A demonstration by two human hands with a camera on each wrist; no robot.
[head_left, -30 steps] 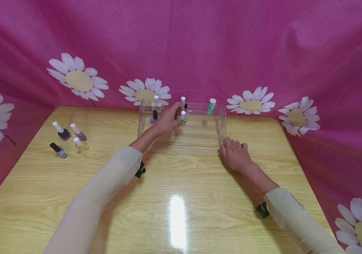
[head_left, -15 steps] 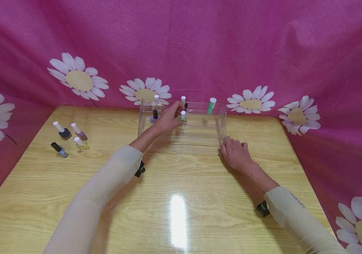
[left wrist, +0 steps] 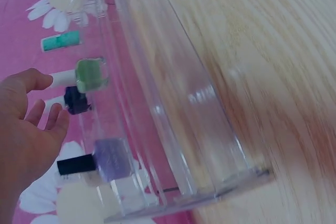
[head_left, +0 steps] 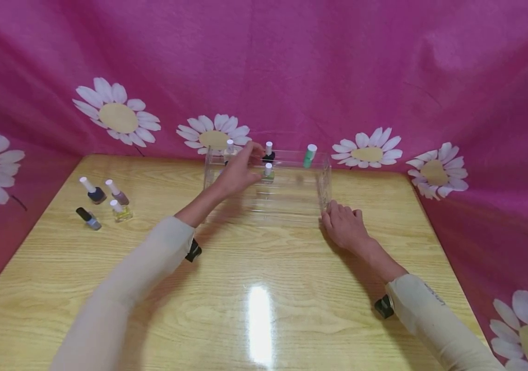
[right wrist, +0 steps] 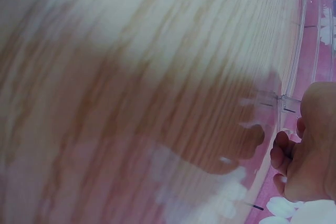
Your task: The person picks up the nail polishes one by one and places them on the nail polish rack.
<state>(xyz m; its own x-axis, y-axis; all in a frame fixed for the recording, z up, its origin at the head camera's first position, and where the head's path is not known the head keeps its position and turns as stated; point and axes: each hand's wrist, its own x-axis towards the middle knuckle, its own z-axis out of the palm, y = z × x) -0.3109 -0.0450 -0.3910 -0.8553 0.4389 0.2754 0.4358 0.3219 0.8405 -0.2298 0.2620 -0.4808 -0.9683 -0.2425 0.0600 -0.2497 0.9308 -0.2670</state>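
Note:
A clear stepped display rack (head_left: 324, 183) holds several nail polish bottles. My left hand (head_left: 238, 172) hovers over its left half, fingers apart and holding nothing. In the left wrist view, its thumb and fingers are close to the white caps of a green nail polish (left wrist: 92, 74) and a dark nail polish (left wrist: 77, 102). A purple nail polish (left wrist: 113, 160) with a black cap stands nearer that wrist. My right hand (head_left: 344, 224) grips the rack's front right corner with curled fingers. The left hand partly hides a pale nail polish (head_left: 230, 148) in the head view.
A teal nail polish (head_left: 308, 157) stands in the rack's back row at right. On the table's left side are a dark blue bottle (head_left: 97, 195), a mauve bottle (head_left: 119, 196), a yellow bottle (head_left: 123, 214) and a grey-blue bottle (head_left: 92, 222). A pink flowered cloth (head_left: 291, 77) rises behind.
My left hand has let go of the green nail polish and drawn a little to the left, its fingers spreading. The green bottle stays in the rack. My right hand has kept its place.

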